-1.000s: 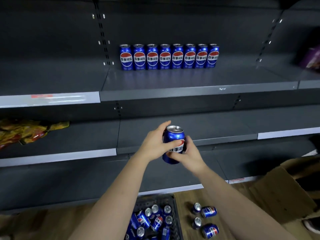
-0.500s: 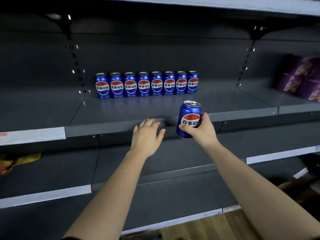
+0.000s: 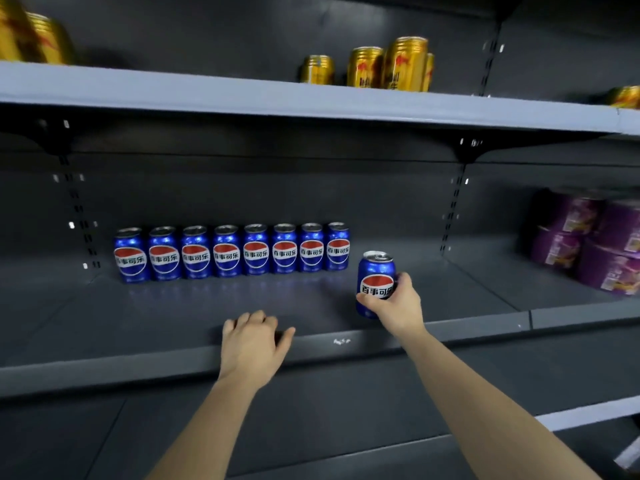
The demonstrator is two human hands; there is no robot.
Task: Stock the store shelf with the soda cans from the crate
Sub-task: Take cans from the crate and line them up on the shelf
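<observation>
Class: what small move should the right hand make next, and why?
Probably carry the can back and slightly left, setting it down at the right end of the row. The right hand grips it upright, in front of the row, with a gap between.

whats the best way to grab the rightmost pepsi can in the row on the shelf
Take the rightmost can round its middle, on the curved side wall, coming from the front right. It stands upright, its right flank is free, and the next can crowds its left. The right hand holds another can just to its right, nearer the shelf edge.
</observation>
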